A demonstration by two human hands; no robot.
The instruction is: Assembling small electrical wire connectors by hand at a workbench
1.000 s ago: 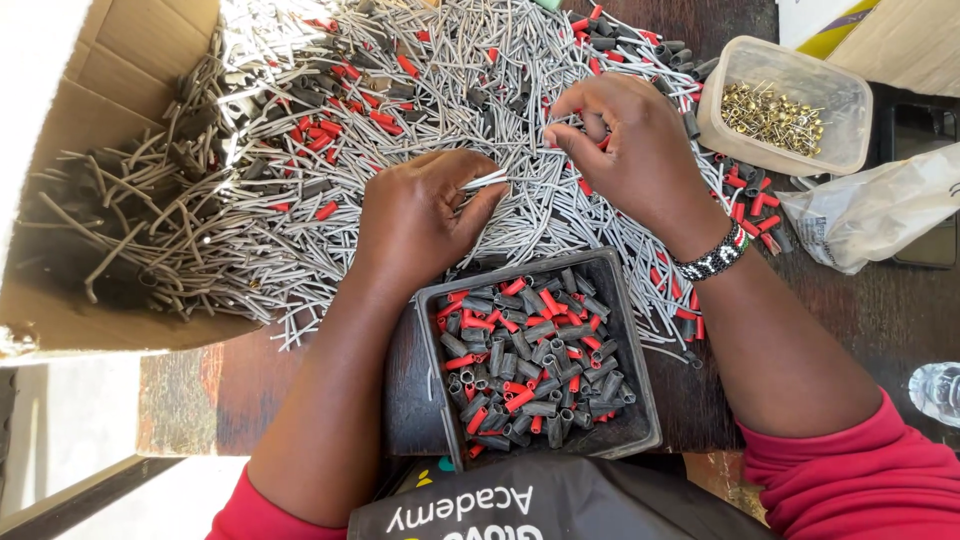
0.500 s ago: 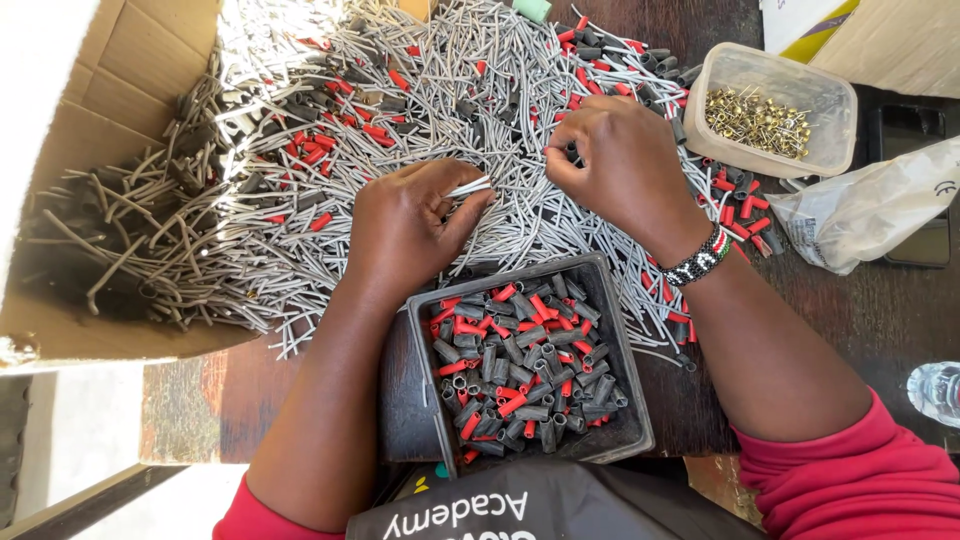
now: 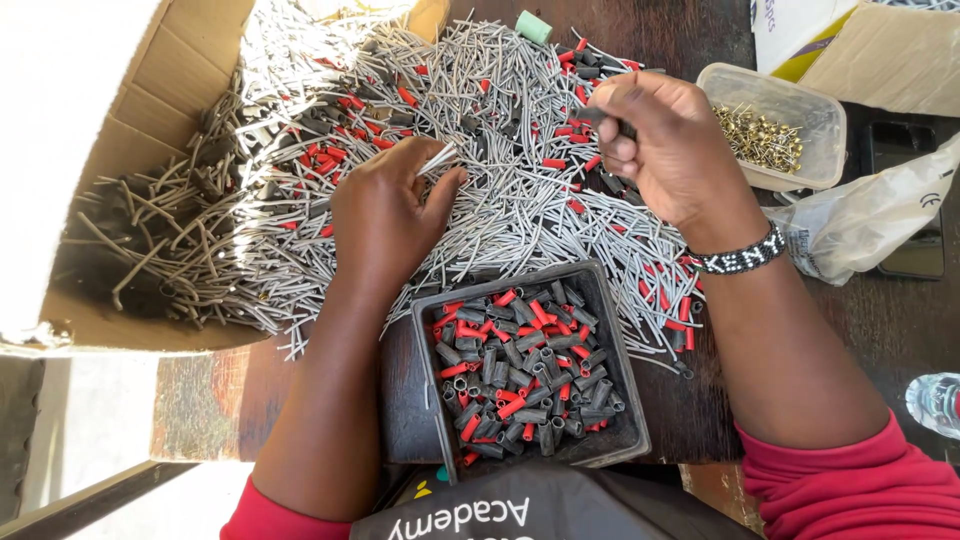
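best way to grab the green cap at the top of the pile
Take the green cap across its round sides, coming from above. It is a short cylinder lying on its side at the far edge of the grey pins, with bare table just right of it, so fingers probably fit either side.

The metal pins (image 3: 480,130) spread under my hands are silvery grey, scattered through with short sleeves in bright red and dull dark grey. The black tray (image 3: 625,420) near me holds the same red and dark grey sleeves (image 3: 520,375). My beaded bracelet (image 3: 742,255) is black with a white pattern, and my sleeves (image 3: 860,490) are red. The desk (image 3: 880,320) is dark brown wood. The cardboard box (image 3: 130,130) is plain tan, the clear tub (image 3: 790,95) holds brass-gold pieces (image 3: 758,138), and one small cap (image 3: 533,27) is pale green.
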